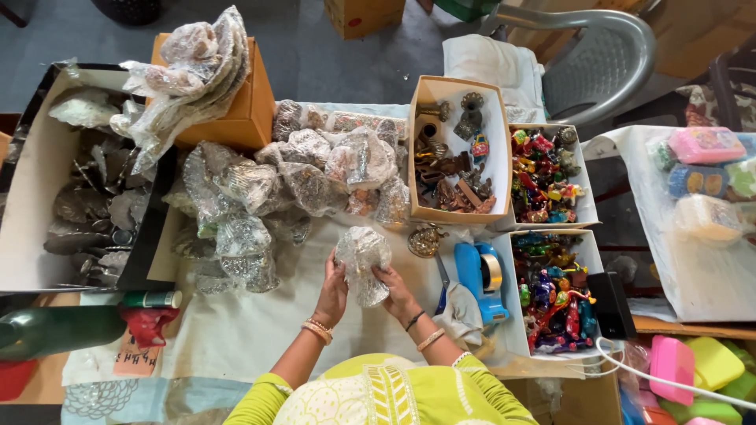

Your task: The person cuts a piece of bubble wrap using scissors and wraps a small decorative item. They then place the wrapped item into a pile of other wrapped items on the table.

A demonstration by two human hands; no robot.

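Currently, head view: left hand (pixel 331 293) and right hand (pixel 396 293) both closed around a bubble-wrapped bundle (pixel 363 264), held just above the white cloth (pixel 244 330). Behind the bundle, a heap of wrapped pieces (pixel 299 181) (one nudge could topple it). Right of the bundle: blue tape dispenser (pixel 482 279), then white boxes of bright figurines (pixel 551 299). Loose wrap may unfold if either grip slackens.

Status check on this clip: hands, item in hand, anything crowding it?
Left hand and right hand both grip a bubble-wrapped bundle over the white cloth. Pile of wrapped bundles close behind. Blue tape dispenser at right, clear of hands.
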